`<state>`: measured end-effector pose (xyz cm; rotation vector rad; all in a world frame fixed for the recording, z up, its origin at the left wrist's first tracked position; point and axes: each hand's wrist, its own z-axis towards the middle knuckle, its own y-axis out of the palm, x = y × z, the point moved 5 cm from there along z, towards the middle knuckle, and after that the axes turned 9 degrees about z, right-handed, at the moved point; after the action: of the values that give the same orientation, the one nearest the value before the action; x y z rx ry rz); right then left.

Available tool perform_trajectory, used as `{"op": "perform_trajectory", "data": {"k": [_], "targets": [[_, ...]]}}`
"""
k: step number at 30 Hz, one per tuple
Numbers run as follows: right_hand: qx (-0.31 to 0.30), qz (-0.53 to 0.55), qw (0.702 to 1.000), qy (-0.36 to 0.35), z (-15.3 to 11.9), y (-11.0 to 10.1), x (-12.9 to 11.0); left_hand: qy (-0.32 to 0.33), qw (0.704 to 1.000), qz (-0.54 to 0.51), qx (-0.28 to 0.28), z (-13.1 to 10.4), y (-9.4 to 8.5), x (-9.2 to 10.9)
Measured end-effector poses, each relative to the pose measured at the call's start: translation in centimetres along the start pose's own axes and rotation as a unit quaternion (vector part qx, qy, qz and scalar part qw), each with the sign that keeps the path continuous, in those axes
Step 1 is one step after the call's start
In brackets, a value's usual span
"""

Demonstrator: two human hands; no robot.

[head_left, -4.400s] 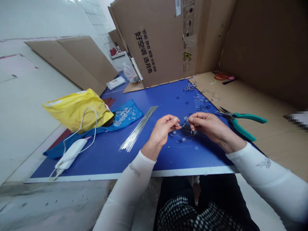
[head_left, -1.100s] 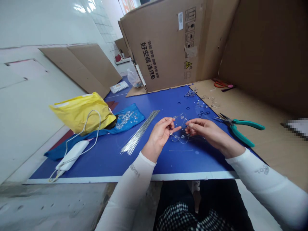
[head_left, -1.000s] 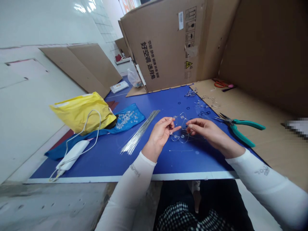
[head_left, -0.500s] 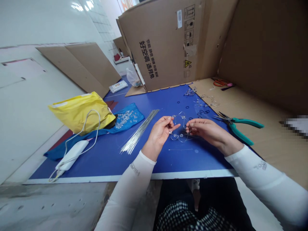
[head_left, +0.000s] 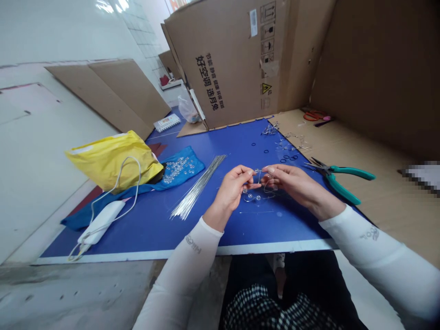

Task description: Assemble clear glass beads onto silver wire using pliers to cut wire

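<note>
Between my hands is a thin wire with clear beads (head_left: pixel 258 198), looped below the fingers over the blue table. My left hand (head_left: pixel 235 187) pinches the wire near a bead at its fingertips. From the right, my right hand (head_left: pixel 287 182) pinches the same wire, its thumb and index finger close to the left fingertips. A bundle of silver wires (head_left: pixel 198 188) lies left of my left hand. Clear beads (head_left: pixel 178 168) are spread on a blue cloth (head_left: pixel 196 170) farther left. Green-handled pliers (head_left: pixel 338 176) rest right of my right hand.
Black rings (head_left: pixel 288 158) and beaded wire pieces (head_left: pixel 294 143) lie behind my right hand. Orange scissors (head_left: pixel 314 116) are at the back right. A yellow bag (head_left: pixel 118 160) and a white power strip (head_left: pixel 103 224) occupy the left. A large cardboard box (head_left: pixel 233 68) stands behind.
My hands have come closer together, and the thumbs now meet near a bead on the wire. The open wire loop that showed between them has folded down. The view has shifted slightly.
</note>
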<state>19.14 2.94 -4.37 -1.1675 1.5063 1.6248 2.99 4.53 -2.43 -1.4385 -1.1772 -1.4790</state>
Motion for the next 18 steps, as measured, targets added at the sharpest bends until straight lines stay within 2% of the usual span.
{"op": "perform_trajectory", "data": {"k": [7, 18], "targets": [[0.004, -0.001, 1.000, -0.011, -0.04, 0.01, -0.21, -0.012, 0.999, 0.016, -0.040, -0.40, 0.98, -0.47], [0.020, -0.009, 1.000, 0.011, -0.24, -0.10, -0.16, -0.023, 0.999, -0.017, -0.032, -0.26, 0.65, -0.68]]}}
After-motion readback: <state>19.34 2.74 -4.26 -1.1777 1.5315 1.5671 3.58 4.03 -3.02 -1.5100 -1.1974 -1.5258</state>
